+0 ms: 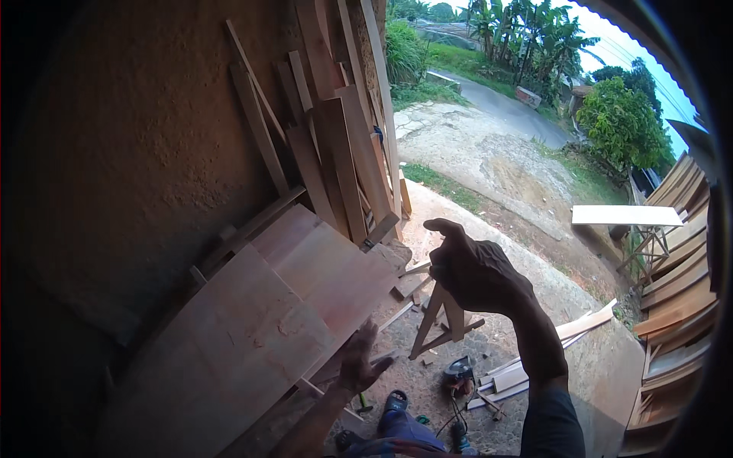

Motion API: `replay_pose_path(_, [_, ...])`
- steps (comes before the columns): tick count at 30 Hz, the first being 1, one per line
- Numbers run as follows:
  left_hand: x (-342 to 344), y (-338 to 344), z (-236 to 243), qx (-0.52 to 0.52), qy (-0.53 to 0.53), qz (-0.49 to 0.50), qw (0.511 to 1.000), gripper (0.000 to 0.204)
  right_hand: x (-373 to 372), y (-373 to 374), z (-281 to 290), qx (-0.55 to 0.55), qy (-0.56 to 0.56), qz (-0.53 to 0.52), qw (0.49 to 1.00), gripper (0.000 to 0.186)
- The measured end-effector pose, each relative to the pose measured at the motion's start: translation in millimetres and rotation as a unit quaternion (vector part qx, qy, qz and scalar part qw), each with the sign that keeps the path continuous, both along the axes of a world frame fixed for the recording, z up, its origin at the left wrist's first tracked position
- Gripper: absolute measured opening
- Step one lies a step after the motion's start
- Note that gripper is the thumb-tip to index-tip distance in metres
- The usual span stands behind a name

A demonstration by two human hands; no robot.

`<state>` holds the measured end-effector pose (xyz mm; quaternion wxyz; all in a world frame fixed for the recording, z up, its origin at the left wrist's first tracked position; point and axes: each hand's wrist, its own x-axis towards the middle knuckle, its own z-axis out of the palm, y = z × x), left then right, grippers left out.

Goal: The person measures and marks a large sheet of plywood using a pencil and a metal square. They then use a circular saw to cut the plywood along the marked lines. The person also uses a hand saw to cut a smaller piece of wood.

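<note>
A wide wooden panel (252, 320) made of joined boards lies at the left, with a few shavings on its surface. Beside its near right edge is my left hand (360, 359), fingers stretched and thumb apart, holding nothing. I cannot tell whether it touches the panel's edge. My right hand (481, 271) is raised in the air over the floor, to the right of the panel. Its index finger reaches out, bent, with a gap below it, while the other fingers curl in shadow. No object shows in it.
Several planks (336, 160) lean against the brown wall. On the floor are a wooden trestle (439, 324), a corded power tool (458, 370) and long wood strips (511, 378). A white board (626, 216) rests on a stand outside; stacked boards (679, 298) line the right side.
</note>
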<state>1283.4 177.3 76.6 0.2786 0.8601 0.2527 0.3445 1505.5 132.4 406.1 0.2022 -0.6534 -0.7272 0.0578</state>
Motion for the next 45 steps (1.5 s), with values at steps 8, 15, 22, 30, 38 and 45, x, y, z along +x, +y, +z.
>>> replay_pose_path(8, [30, -61, 74, -0.191, -0.227, 0.071, 0.952, 0.037, -100, 46, 53, 0.234, 0.016, 0.192, 0.953, 0.081])
replay_pose_path(15, [-146, 10, 117, -0.367, -0.476, 0.212, 0.771, 0.047, -48, -44, -46, 0.298, 0.125, -0.076, 0.943, 0.055])
replay_pose_path(22, [-269, 84, 64, -0.467, -0.407, 0.306, 0.723, 0.041, -23, -127, -293, -0.215, 0.306, -0.153, 0.915, 0.068])
replay_pose_path(30, [-340, 134, -10, -0.485, -0.296, 0.428, 0.703, 0.033, -158, -120, -389, -0.366, 0.548, -0.057, 0.750, 0.039])
replay_pose_path(38, [-289, 65, -63, -0.166, 0.103, 0.503, 0.842, 0.072, -204, -92, -426, -0.335, 0.639, -0.098, 0.686, 0.033])
replay_pose_path(45, [-264, 7, -64, -0.079, 0.363, 0.437, 0.819, 0.072, -237, -46, -414, -0.372, 0.666, -0.117, 0.636, 0.033])
